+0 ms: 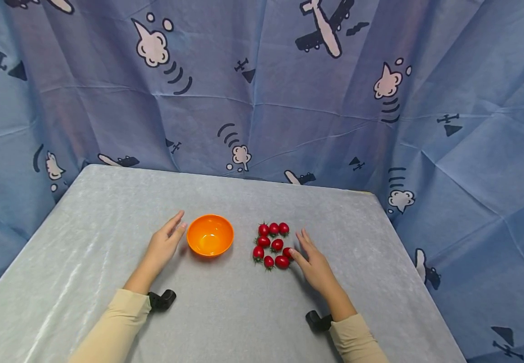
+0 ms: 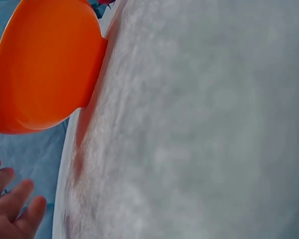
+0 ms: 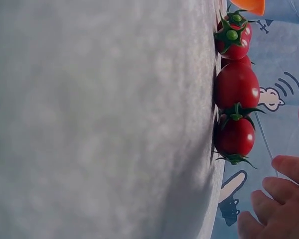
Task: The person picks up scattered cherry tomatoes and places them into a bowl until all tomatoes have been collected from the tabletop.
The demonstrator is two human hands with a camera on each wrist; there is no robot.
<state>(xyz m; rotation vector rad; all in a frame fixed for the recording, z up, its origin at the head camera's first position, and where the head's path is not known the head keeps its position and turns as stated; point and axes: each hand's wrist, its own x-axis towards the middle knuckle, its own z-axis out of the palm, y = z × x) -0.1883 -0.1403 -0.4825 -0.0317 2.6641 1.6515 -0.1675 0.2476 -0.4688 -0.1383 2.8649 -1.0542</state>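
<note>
From the left wrist cam I've got the orange bowl [image 2: 47, 69] sitting on a pale tabletop [image 2: 189, 124], reddish shadow beside it. My left hand [image 2: 5, 216] is just poking into the lower corner, fingers clear of the bowl. Blue cloth [image 2: 40, 155] behind, red sliver [image 2: 105, 1] up top.

The left sleeve [image 1: 107, 333] and right sleeve [image 1: 359, 343] are plain beige, lightly creased. A stubby black wrist camera [image 1: 163, 301] juts toward three o'clock beside the left cuff [image 1: 132, 301]; a matching black camera [image 1: 317, 321] juts toward nine o'clock beside the right cuff [image 1: 347, 327].
</note>
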